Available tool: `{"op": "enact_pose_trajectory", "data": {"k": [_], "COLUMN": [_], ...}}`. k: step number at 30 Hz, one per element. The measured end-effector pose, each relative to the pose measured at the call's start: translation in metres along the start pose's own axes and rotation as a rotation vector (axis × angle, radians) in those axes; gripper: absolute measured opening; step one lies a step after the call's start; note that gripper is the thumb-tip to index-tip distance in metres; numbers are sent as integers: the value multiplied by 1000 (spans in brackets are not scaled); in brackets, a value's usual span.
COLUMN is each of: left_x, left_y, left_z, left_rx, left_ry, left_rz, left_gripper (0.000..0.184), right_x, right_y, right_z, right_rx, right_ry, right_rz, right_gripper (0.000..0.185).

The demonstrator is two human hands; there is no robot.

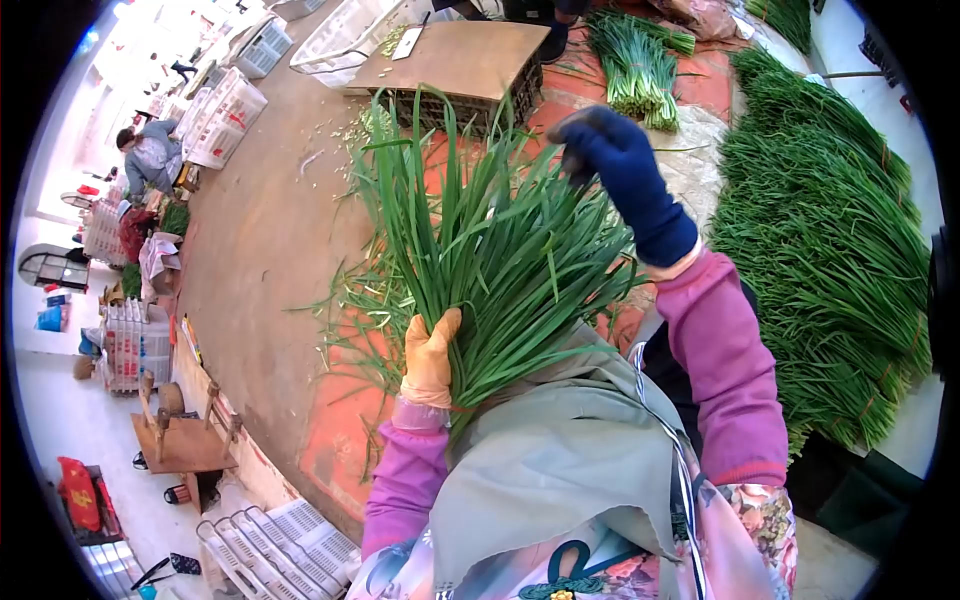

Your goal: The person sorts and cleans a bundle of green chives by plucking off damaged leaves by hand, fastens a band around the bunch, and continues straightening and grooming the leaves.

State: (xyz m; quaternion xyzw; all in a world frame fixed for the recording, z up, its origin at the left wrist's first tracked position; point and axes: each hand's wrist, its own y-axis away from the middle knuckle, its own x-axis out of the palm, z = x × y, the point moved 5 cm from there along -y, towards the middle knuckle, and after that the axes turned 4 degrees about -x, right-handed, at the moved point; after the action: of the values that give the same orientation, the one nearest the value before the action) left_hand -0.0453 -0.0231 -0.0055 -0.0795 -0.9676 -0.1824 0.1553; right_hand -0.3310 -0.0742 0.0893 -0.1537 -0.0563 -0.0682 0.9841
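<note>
Orange-gloved, the left hand closes its fingers around the lower garlic chives near the grey apron, best kept snug without crushing, while the navy-gloved right hand curls near the leaf tips, possibly holding something, too unclear to tell.

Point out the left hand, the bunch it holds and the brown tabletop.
Left hand (429, 360): head view, middle of the glove.
Bunch (508, 272): head view, middle of its leaves.
Brown tabletop (465, 62): head view, bare middle.
</note>
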Motion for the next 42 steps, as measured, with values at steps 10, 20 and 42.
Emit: {"op": "enact_pose_trajectory", "data": {"k": [10,20,42], "left_x": [5,17,1], "left_y": [0,7,5], "left_z": [0,-2,-3], "left_rx": [2,-12,-69], "left_ry": [-30,15,-30], "left_rz": [34,82,72], "left_gripper": [19,22,28], "right_x": [-1,18,-17], "right_y": [-21,-22,-30], "right_z": [51,34,-39], "right_rx": [-543,-417,-169], "right_ry": [648,975,1438], "right_rz": [-114,97,426], "right_gripper": [17,18,41]}}
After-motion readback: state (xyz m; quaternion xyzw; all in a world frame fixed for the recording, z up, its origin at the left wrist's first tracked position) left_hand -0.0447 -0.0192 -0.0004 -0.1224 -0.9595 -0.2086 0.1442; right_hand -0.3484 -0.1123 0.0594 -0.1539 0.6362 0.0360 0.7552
